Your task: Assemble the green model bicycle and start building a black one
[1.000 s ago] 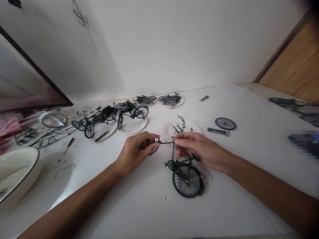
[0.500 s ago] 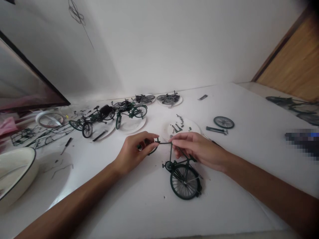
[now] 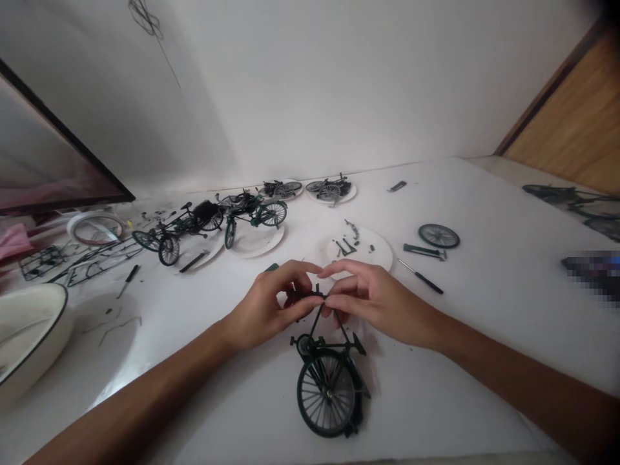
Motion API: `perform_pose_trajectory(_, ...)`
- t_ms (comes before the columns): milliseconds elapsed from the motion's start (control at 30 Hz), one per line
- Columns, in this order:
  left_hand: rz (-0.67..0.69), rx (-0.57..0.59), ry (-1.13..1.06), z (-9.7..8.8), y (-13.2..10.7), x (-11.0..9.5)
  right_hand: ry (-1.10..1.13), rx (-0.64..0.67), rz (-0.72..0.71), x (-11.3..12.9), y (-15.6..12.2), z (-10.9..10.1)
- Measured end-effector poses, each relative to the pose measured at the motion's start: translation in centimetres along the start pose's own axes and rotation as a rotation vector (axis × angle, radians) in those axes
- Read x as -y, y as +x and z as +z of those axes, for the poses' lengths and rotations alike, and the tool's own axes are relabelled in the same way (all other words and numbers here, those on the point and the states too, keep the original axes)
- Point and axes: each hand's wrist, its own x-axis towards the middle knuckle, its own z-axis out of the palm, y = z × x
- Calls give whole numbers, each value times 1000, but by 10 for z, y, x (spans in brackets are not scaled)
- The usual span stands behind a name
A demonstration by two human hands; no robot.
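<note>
A dark green model bicycle (image 3: 329, 392) hangs or rests over the white table with its spoked rear wheel toward me. My left hand (image 3: 271, 298) is closed on its front end, thumb and fingers around the handlebar area. From the other side, my right hand (image 3: 369, 294) pinches the front of the frame, its thumb close to my left thumb. The fingers hide most of the front end. Saddle and crank show below the hands.
Beyond the hands lies a white plate (image 3: 385, 248) with small parts. A loose wheel (image 3: 438, 236), a pump-like piece (image 3: 422, 250) and a screwdriver (image 3: 421, 276) lie right. Several model bicycles (image 3: 245, 216) stand at the back left. An enamel basin (image 3: 33, 323) is at left.
Both hands and the bicycle have come closer to me, and the rear wheel has swung left and down. My hands have drawn together, fingertips now nearly meeting.
</note>
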Motion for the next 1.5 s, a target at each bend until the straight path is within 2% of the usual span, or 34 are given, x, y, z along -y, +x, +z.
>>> perform_pose_trajectory(100, -6, -14, 63, -13, 4, 3, -63, 24, -15, 5, -3, -5)
perform_pose_trajectory(233, 6, -183, 492, -52, 11, 20, -209, 128, 64, 9, -6, -15)
perform_pose_trajectory(333, 1, -160, 680, -70, 13, 30, -366, 140, 96, 8, -7, -18)
perform_pose_trajectory(433, 21, -64, 704, -66, 11, 28, -619, 38, -13, 6, -7, -17)
perform_pose_trajectory(567, 87, 14, 683, -46, 8, 13, -923, -258, -275, 5, -2, -22)
perform_pose_trajectory(667, 128, 43, 656, -36, 7, 5, -1047, -405, -365, 0, 7, -28)
perform_pose_trajectory(867, 109, 216, 587, -31, 6, -2, -1234, -373, -394, -11, 23, -30)
perform_pose_trajectory(1067, 120, 327, 541, -30, 5, -6, -1424, -293, -296, -8, 17, -32)
perform_pose_trajectory(1167, 138, 354, 548, -28, 5, -6, -1373, -302, -293, -3, 10, -32)
perform_pose_trajectory(1300, 199, 372, 656, -24, 5, -4, -1017, -325, -271, 7, 0, -30)
perform_pose_trajectory(1367, 227, 384, 705, -22, 5, -1, -881, -338, -230, 11, -3, -29)
perform_pose_trajectory(1500, 222, 355, 733, -24, 6, 3, -745, -348, -104, 13, -5, -30)
